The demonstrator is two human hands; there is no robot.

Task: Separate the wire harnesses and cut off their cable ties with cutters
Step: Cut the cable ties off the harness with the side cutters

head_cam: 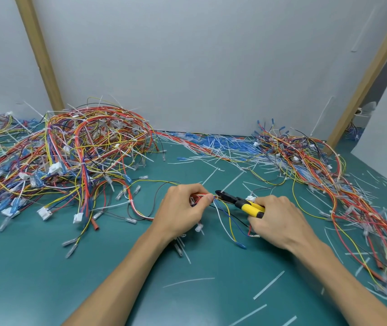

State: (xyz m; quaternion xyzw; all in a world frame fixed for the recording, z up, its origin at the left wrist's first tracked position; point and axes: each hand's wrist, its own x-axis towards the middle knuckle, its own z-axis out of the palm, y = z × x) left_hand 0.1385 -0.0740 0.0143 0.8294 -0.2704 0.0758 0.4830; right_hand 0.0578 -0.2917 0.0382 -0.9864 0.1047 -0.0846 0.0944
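My left hand [183, 209] pinches a small wire harness [225, 212] of red, yellow, blue, white and black wires at the middle of the green mat. My right hand [278, 218] grips the yellow-handled cutters [239, 203]. Their black jaws point left and sit right at the bundle beside my left thumb. The cable tie itself is hidden by my fingers. Loose wire ends with blue and metal terminals trail toward me between my hands.
A big tangled pile of tied harnesses [70, 151] fills the left of the mat [93, 278]. Another pile of harnesses [329, 184] runs down the right side. Cut white tie pieces [269, 285] lie scattered over the mat. Grey wall panels [199, 67] stand behind.
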